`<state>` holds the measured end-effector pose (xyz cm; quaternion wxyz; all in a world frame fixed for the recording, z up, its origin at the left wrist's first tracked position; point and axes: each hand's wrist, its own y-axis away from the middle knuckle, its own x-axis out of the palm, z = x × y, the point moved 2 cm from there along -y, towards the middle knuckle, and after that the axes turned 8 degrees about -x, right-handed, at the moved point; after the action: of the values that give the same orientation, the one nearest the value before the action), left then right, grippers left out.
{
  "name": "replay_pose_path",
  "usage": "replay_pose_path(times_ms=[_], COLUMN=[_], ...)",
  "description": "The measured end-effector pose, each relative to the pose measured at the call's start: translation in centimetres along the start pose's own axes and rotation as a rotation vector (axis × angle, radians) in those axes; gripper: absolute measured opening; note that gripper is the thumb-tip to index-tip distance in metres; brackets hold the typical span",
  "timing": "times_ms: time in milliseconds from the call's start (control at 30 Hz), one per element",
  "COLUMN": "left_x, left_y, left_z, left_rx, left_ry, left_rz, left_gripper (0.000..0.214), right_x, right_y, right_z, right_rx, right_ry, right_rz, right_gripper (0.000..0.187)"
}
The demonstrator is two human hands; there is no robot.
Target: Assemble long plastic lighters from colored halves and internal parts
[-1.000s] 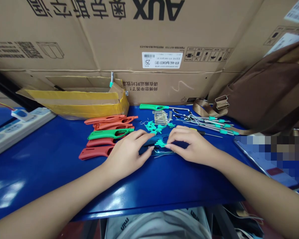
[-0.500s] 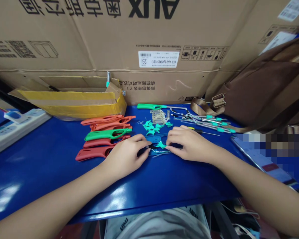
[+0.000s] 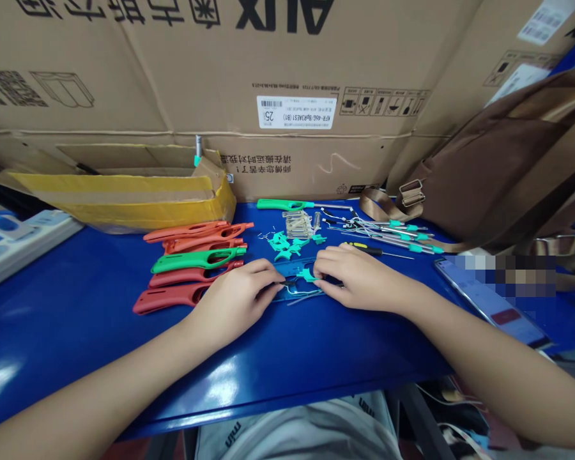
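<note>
My left hand [image 3: 239,295] pinches the end of a small black part with a white wire [image 3: 297,293], probably a lighter's igniter. My right hand [image 3: 359,278] has thumb and fingertips closed on a teal trigger [image 3: 306,275]. Beneath both hands lies a blue lighter shell [image 3: 293,266], partly covered by the fingers. A thin clear tube [image 3: 306,298] runs along the shell's near side. Just beyond are several loose teal triggers [image 3: 280,241] and a pile of clear fuel tanks [image 3: 298,225].
Red, orange and green lighter shells [image 3: 191,260] lie left. Behind them stands a yellow-taped cardboard box [image 3: 124,198]. A green lighter [image 3: 282,204], metal nozzle tubes [image 3: 407,235] and a screwdriver [image 3: 376,251] lie farther back. At right are a phone [image 3: 491,300] and a brown bag [image 3: 489,166].
My left hand has drawn slightly left from the teal trigger, and more of the white wire shows between the hands. My right hand keeps its pinch. The camera view has shifted a little.
</note>
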<state>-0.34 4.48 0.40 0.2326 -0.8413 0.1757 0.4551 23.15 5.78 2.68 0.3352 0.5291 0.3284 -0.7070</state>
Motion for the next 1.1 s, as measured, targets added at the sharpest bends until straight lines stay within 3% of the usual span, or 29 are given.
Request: replay_pose_path(times_ms=[300, 667, 1100], left_x=[0.0, 0.0, 0.2], left_y=[-0.1, -0.1, 0.0], left_z=[-0.1, -0.2, -0.6], left_rx=[-0.026, -0.021, -0.020], left_ry=[0.035, 0.022, 0.045], left_rz=[0.002, -0.011, -0.055], left_gripper=[0.016, 0.016, 0.015], right_x=[-0.7, -1.1, 0.6], right_y=[0.3, 0.6, 0.0], right_z=[0.2, -0.1, 0.3], right_rx=[-0.128, -0.191, -0.221], right_ry=[0.021, -0.011, 0.019], right_rz=[-0.073, -0.058, -0.059], right_gripper=[0.018, 0.016, 0.019])
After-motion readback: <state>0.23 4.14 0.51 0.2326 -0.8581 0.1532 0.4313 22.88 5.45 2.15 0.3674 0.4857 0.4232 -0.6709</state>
